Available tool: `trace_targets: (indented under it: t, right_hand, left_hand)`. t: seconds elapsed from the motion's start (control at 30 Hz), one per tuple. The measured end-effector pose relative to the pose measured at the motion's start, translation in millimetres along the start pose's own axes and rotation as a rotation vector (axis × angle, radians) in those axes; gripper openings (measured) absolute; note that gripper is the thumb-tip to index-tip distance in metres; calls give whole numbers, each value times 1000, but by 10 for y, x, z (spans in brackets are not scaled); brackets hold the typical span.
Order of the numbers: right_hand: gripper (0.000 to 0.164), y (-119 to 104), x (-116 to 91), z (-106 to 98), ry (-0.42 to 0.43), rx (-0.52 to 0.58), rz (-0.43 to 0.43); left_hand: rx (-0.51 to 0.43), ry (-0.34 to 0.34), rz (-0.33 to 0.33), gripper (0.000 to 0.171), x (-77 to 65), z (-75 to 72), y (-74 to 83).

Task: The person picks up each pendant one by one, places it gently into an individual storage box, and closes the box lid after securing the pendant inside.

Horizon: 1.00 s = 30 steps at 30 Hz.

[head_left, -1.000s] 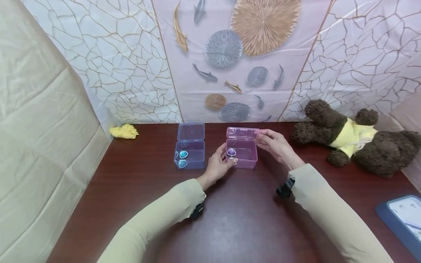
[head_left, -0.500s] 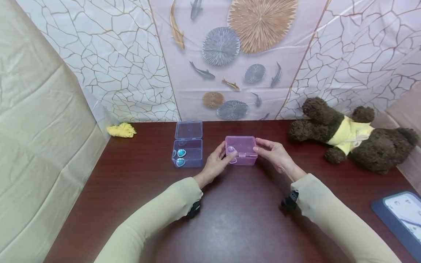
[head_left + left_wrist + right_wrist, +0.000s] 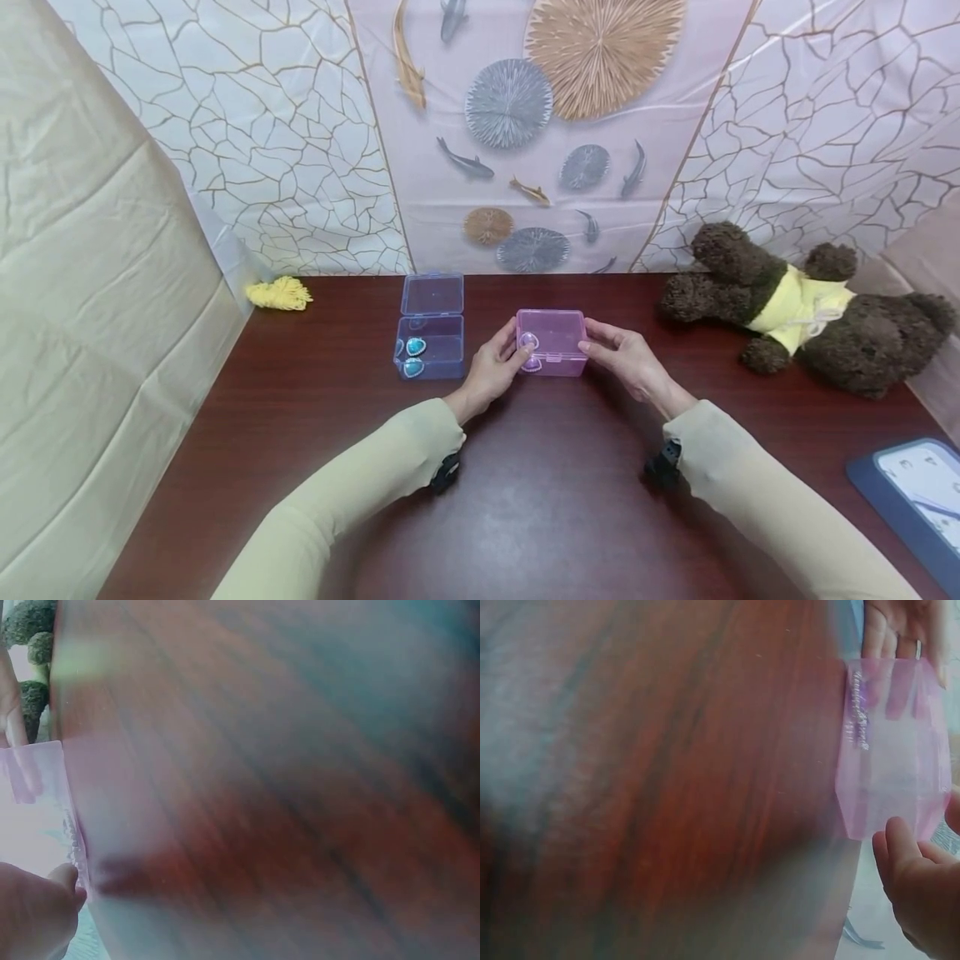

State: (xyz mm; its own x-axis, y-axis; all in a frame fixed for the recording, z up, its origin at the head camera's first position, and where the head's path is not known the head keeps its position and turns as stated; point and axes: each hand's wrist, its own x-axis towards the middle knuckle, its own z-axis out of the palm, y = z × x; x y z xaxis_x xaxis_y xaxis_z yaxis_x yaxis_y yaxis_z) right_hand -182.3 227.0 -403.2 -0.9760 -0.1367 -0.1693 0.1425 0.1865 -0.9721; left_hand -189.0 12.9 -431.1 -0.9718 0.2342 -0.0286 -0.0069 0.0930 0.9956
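In the head view a see-through pink plastic box [image 3: 561, 335] has its lid down and stands between my two hands. My left hand [image 3: 491, 372] grips its left end, the thumb over the front corner. At the other end my right hand [image 3: 632, 362] holds the box with thumb in front and fingers behind. Two purple gems with beaded rims [image 3: 531, 364] show through the box's left side. To the left, a clear blue box [image 3: 448, 367] stands with its lid [image 3: 433, 294] raised. Teal gems [image 3: 416, 346] with pale rims lie in its left part.
A brown teddy bear [image 3: 855, 350] in a yellow top lies at the right back. A blue-framed tablet-like object [image 3: 870, 479] sits at the right edge. Yellow yarn [image 3: 279, 293] lies at the far left, before the patterned backdrop [image 3: 315, 150].
The pink box's lid has come down from its raised position, and my right hand has moved from the lid down to the box's right end. My left hand has kept its hold.
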Motion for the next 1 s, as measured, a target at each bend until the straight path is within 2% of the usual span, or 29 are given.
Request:
trace_targets:
  t: [0.13,0.23,0.4,0.47,0.57,0.63,0.7,0.77,0.83,0.93,1.0]
  right_hand:
    - [58,18,8,23,-5,-3,13]
    - [57,30,8,38,-7,-13,-20]
    - [55,44,13,59,-10,-117,-94]
    - [55,51,12,63,-14,-148,-85]
    - [56,60,1,62,-21,-134,-35]
    - [58,52,-19,61,-22,-105,-1]
    - [58,19,-42,58,7,-85,1]
    - [56,-54,-65,62,77,-66,-20]
    - [51,-165,-77,88,168,-32,-64]
    - [44,-377,-75,199,282,46,-131]
    - [42,-506,-58,323,294,121,-153]
  left_hand:
    - [24,13,-7,59,-10,-10,13]
    - [33,15,-2,59,-10,-17,28]
    - [37,30,1,57,-5,-21,55]
    - [86,44,-15,58,-6,-13,71]
    - [213,68,-30,61,-34,5,118]
    - [306,76,-16,65,-73,-1,170]
    - [357,67,23,70,-133,-53,263]
    - [363,42,63,75,-191,-171,387]
    - [317,21,103,79,-232,-359,521]
    - [194,30,125,84,-263,-744,653]
    - [119,63,118,84,-280,-1026,650]
